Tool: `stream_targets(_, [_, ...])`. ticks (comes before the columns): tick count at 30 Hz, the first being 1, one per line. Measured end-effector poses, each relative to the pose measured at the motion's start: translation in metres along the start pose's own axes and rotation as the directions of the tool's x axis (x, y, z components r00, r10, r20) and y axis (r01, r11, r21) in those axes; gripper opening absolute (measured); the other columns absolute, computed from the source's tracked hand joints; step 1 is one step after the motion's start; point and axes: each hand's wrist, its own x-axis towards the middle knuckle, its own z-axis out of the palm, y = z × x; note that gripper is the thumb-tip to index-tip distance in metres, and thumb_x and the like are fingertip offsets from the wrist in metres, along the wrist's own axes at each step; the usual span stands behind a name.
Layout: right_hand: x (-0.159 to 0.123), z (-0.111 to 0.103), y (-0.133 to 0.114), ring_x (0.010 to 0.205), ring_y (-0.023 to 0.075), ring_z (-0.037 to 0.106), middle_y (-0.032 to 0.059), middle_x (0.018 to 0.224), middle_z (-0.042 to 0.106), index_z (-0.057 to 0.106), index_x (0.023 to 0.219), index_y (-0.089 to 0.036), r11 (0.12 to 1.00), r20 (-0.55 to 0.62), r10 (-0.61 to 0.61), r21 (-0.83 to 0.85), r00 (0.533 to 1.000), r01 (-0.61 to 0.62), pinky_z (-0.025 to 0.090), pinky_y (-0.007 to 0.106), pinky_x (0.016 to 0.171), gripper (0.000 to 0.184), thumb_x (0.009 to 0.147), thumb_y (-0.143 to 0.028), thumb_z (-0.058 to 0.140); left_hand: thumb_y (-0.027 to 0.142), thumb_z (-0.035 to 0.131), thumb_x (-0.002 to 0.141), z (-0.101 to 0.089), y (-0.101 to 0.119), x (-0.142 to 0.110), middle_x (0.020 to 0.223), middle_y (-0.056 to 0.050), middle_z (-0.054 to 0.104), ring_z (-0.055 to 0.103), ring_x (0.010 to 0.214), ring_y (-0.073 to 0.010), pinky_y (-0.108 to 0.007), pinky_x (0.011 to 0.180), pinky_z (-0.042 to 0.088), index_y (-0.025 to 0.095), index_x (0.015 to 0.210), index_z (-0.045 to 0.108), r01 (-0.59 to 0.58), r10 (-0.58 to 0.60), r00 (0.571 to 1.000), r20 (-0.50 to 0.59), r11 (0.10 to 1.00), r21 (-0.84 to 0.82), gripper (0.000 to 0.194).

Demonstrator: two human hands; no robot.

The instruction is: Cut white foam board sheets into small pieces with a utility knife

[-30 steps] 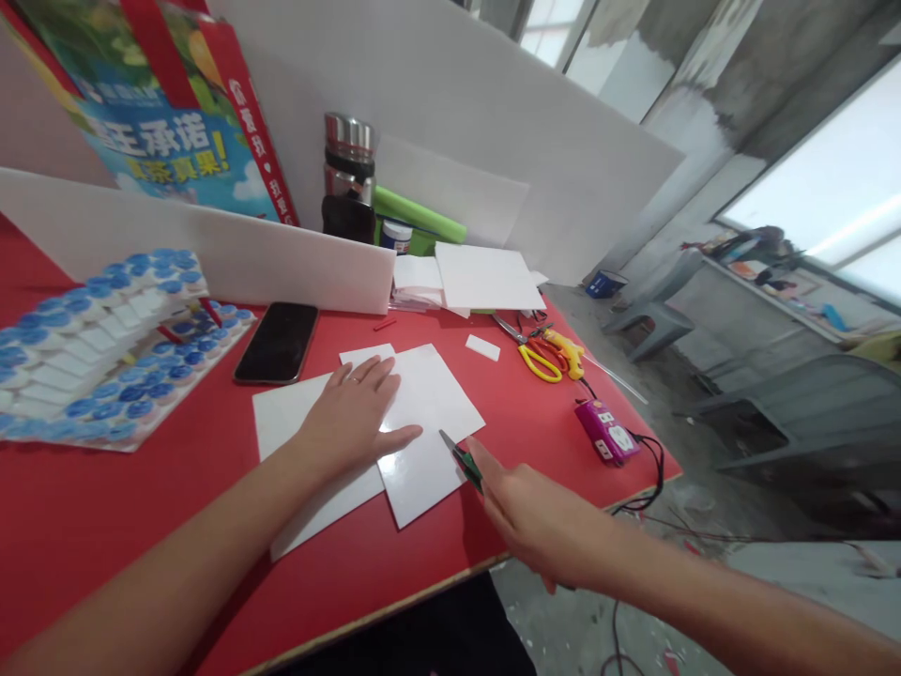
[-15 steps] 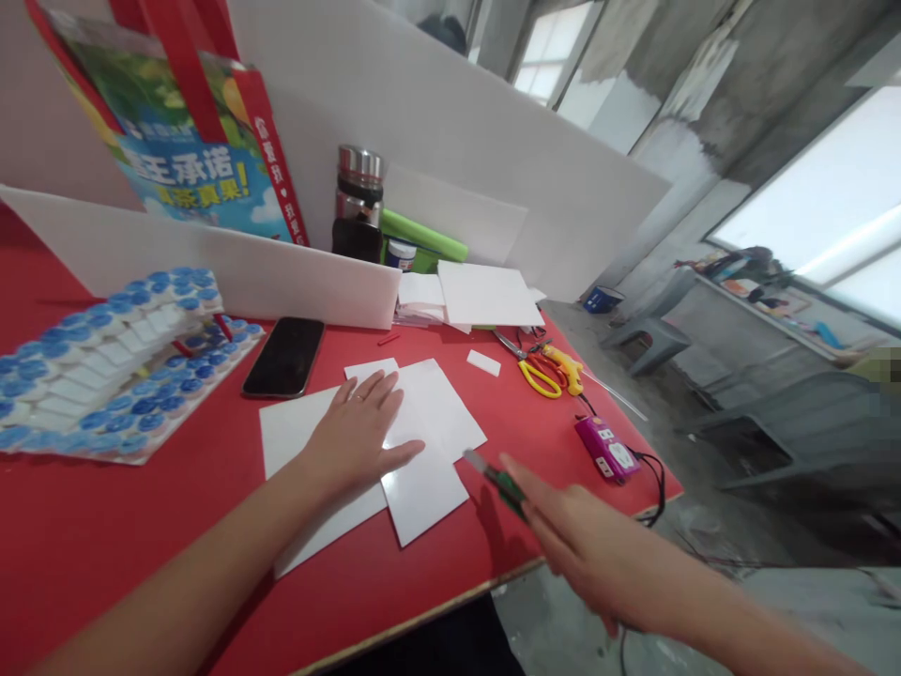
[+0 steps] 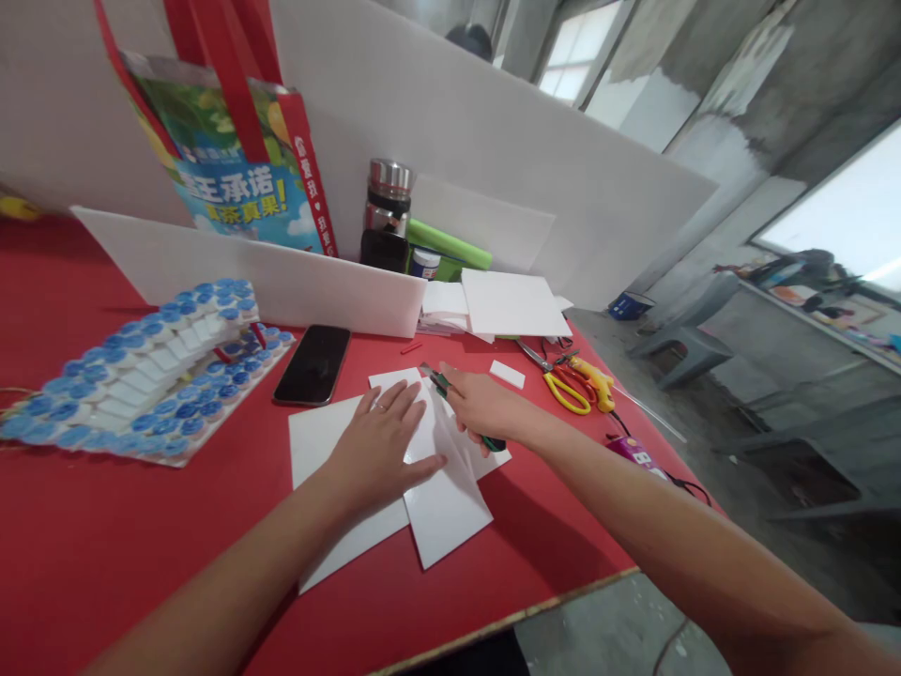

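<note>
Head view: green cutter (image 3: 440, 381) at the far end of the white strip (image 3: 454, 516)

The right grip (image 3: 485, 404) is curled closed around the cutter's handle, the blade sticking out past the fingers. The cutter slants away and to the left, its tip over the far right corner of the strip; whether the tip touches, I cannot tell. The strip lies under both hands, its long axis running away from the person and leaning left at the far end.

The left grip (image 3: 384, 446) lies flat with fingers and thumb spread, closed on nothing, its palm across the strip and the larger white sheet (image 3: 328, 451) to its left. The key relation, I judge, is between blade and left fingertips: they are just beside each other, and the left thumb points across the strip, nearer the body than the blade.

Toward the body, the strip's near end stops short of the front edge of the red surface (image 3: 151, 563), with red showing between. To the right, beyond the right grip, lie a small white piece (image 3: 508, 375) and yellow-handled scissors (image 3: 536, 358); a phone (image 3: 312, 366) lies beyond the larger sheet.
</note>
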Motion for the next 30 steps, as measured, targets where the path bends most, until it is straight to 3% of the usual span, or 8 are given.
stream_targets(6, [-0.007,0.008,-0.010,0.043,0.0164,0.058,0.0135,0.095,0.070,0.016,0.167,-0.018,0.992,0.040,0.002,-0.125,0.999,0.003,0.048,0.028,0.038,0.066,0.104,-0.025,0.031,0.066,0.056,0.093,0.002,-0.001,0.000,0.166,-0.019,0.039,0.032,0.155,-0.0384,-0.061,0.126,0.022,0.013,0.144,0.057,-0.003,0.003,1.000,0.002,1.000,-0.001,0.073])
stream_targets(13, [-0.019,0.000,-0.017,0.047,0.0156,0.061,0.0166,0.097,0.072,0.041,0.149,-0.012,0.963,0.085,-0.006,-0.268,0.996,0.028,0.043,0.024,0.039,0.048,0.103,-0.024,0.032,0.063,0.059,0.091,-0.001,0.000,0.000,0.165,-0.018,0.041,0.034,0.155,-0.0381,-0.061,0.126,0.023,0.016,0.143,0.058,0.003,-0.003,1.000,-0.001,1.000,-0.025,0.070])
stream_targets(17, [-0.039,0.001,-0.013,0.042,0.0145,0.058,0.0160,0.097,0.073,0.030,0.157,-0.012,0.954,0.122,0.032,-0.298,0.992,0.006,0.042,0.024,0.040,0.056,0.102,-0.022,0.030,0.063,0.060,0.091,-0.001,0.000,0.000,0.166,-0.018,0.041,0.034,0.155,-0.0376,-0.061,0.126,0.023,0.014,0.142,0.058,0.007,-0.007,1.000,-0.010,1.000,-0.024,0.071])
stream_targets(21, [-0.067,0.009,-0.002,0.038,0.0147,0.056,0.0070,0.077,0.070,0.023,0.162,-0.015,0.964,0.166,0.081,-0.264,0.983,-0.035,0.041,0.024,0.043,0.058,0.104,-0.023,0.026,0.064,0.060,0.091,0.001,0.000,0.000,0.165,-0.018,0.042,0.034,0.155,-0.0373,-0.061,0.126,0.023,0.013,0.141,0.059,0.008,-0.009,1.000,-0.030,0.999,-0.035,0.071])
stream_targets(23, [-0.082,0.014,0.005,0.043,0.0165,0.059,0.0074,0.075,0.070,0.022,0.164,-0.014,0.950,0.145,0.071,-0.311,0.987,-0.023,0.041,0.025,0.048,0.060,0.105,-0.024,0.027,0.065,0.059,0.091,0.001,0.000,0.001,0.165,-0.018,0.042,0.033,0.155,-0.0372,-0.060,0.126,0.023,0.014,0.141,0.059,0.008,-0.010,0.999,-0.035,0.999,-0.040,0.072])
stream_targets(27, [-0.112,0.025,0.020,0.074,0.0254,0.068,0.0169,0.091,0.074,0.026,0.165,-0.010,0.899,0.072,0.036,-0.439,0.997,-0.001,0.038,0.029,0.058,0.064,0.104,-0.027,0.034,0.068,0.056,0.091,0.000,-0.001,0.002,0.165,-0.018,0.041,0.033,0.155,-0.0373,-0.059,0.125,0.023,0.014,0.141,0.059,0.009,-0.010,1.000,-0.022,0.999,-0.043,0.074])
stream_targets(30, [-0.134,0.036,0.034,0.077,0.0259,0.068,0.0158,0.090,0.073,0.021,0.167,-0.013,0.906,0.074,0.091,-0.421,0.993,-0.052,0.034,0.029,0.058,0.067,0.103,-0.026,0.036,0.068,0.054,0.091,-0.001,-0.001,0.003,0.164,-0.018,0.043,0.033,0.155,-0.0375,-0.060,0.125,0.023,0.015,0.140,0.060,0.000,-0.002,1.000,-0.028,0.998,-0.059,0.073])
